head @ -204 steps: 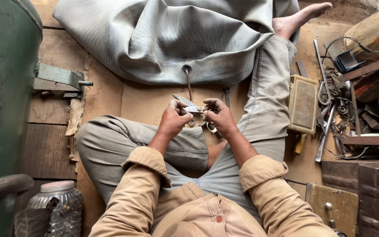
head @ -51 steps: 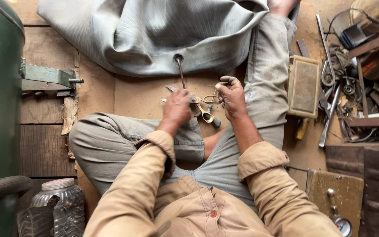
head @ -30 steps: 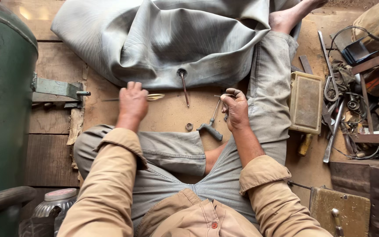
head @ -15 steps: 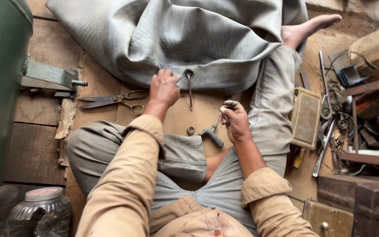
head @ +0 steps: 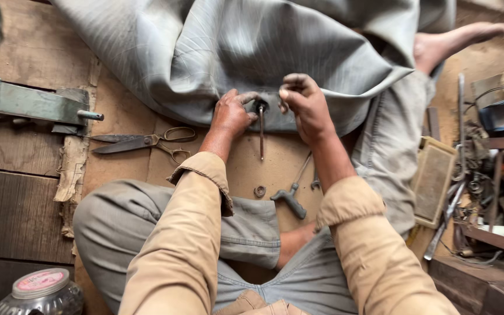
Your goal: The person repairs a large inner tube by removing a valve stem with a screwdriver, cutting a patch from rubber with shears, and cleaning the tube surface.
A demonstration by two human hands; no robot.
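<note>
A person sits cross-legged on the floor with both hands at the near edge of a big grey rubber inner tube (head: 252, 52) that lies spread across the wooden boards ahead. The left hand (head: 231, 114) rests its curled fingers on the rubber just beside the thin metal valve stem (head: 261, 131), which points down from the tube's edge toward the person; this hand presses rather than grips. The right hand (head: 301, 105) hovers just right of the stem's base, thumb and forefinger pinched narrowly together, though whether something tiny sits between them cannot be told. On the brown cardboard sheet (head: 240, 169) below lie a small metal ring nut (head: 259, 191), a dark-handled slender metal tool (head: 293, 195), and, to the left, a pair of worn steel scissors (head: 144, 142), all apart from the hands.
</note>
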